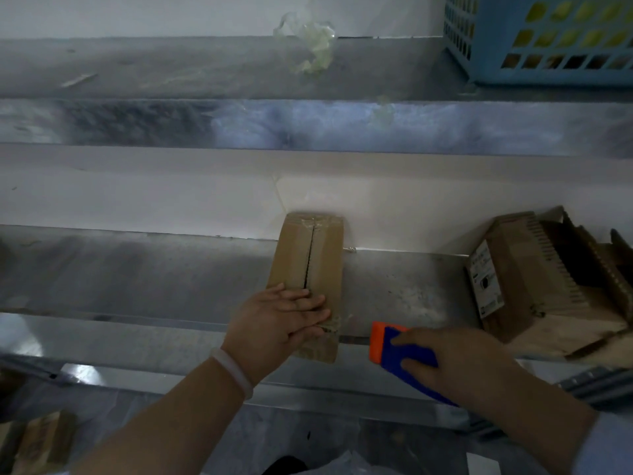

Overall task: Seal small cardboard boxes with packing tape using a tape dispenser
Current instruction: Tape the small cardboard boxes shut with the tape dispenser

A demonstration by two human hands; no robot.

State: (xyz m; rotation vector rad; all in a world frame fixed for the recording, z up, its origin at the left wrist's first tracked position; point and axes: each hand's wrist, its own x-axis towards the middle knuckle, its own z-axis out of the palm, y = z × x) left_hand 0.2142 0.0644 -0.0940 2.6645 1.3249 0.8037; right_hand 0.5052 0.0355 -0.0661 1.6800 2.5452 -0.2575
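A small brown cardboard box (308, 255) lies on the steel worktop (137, 269), long side pointing away from me, its far end against the white wall. Its centre seam shows as a dark slit, and clear tape glints at both ends. My left hand (284, 320) presses flat on the near end of the box, fingers straight across the seam. My right hand (455, 365) grips a blue tape dispenser (404, 351) with an orange front edge, just to the right of the box's near corner, above the worktop's front edge.
A stack of flat cardboard boxes (541, 286) with a white label leans at the right. A blue plastic basket (537, 39) stands on the upper steel shelf, with crumpled clear tape (311, 42) stuck near the shelf's back. More cardboard (37, 440) lies low at the left.
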